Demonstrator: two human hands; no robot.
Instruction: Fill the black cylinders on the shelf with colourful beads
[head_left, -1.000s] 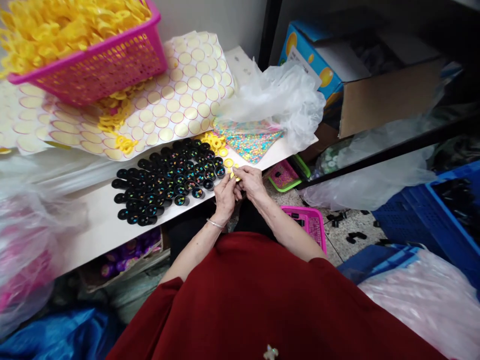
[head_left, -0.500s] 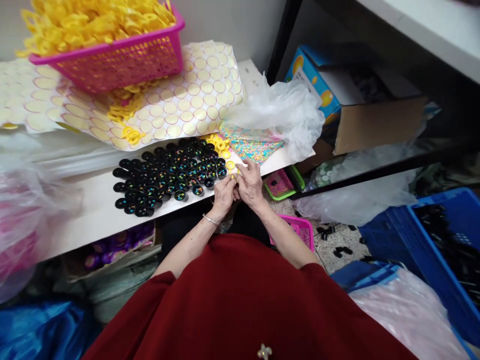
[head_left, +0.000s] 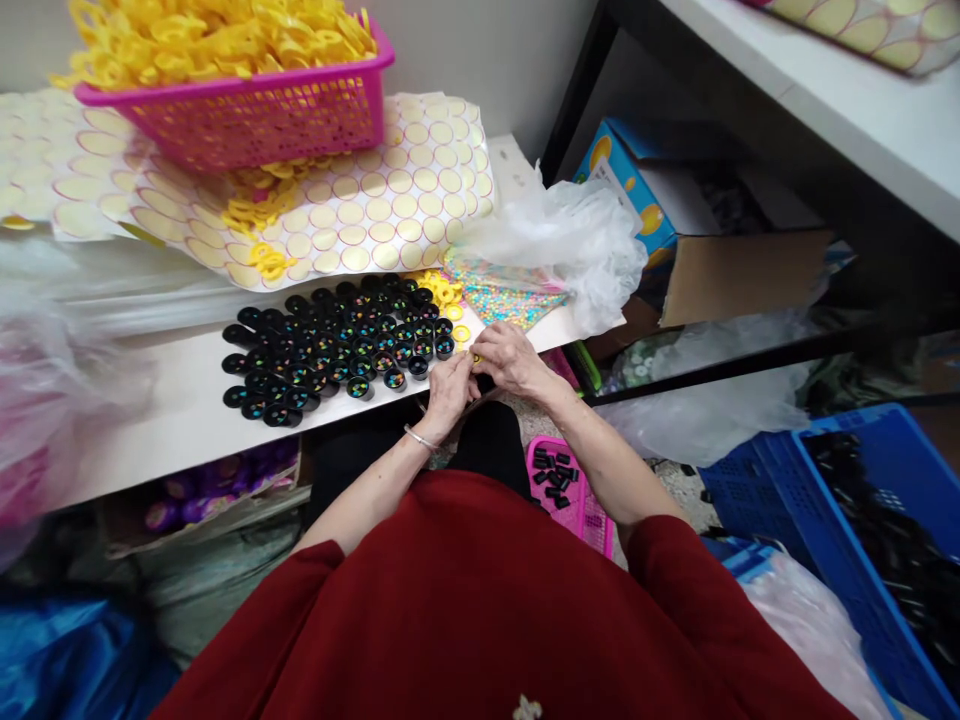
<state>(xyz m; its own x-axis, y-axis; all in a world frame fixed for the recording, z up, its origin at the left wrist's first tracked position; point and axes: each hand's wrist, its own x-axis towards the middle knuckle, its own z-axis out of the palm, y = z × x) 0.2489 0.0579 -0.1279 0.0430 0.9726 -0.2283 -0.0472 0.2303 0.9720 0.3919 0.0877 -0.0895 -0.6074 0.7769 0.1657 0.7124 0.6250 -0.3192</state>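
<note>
My left hand (head_left: 450,390) and my right hand (head_left: 506,360) meet at the front edge of a white shelf (head_left: 180,430), fingers pinched together around a small black piece with a bit of yellow showing between them. Just left of them stand several small black cups (head_left: 330,350) with coloured beads inside, packed in rows. Loose yellow rings (head_left: 442,295) lie behind the hands, next to an open clear bag of pastel beads (head_left: 510,295).
A pink basket (head_left: 255,110) heaped with yellow rings sits on sheets of round stickers (head_left: 382,210) at the back. A small pink tray (head_left: 562,485) of black parts lies on the floor. A blue crate (head_left: 862,530) stands at right, a cardboard box (head_left: 720,260) behind.
The view has tilted up and right, so the scene sits lower. My hands stay pinched together at the shelf edge. The pink floor tray now shows more fully beside my right forearm.
</note>
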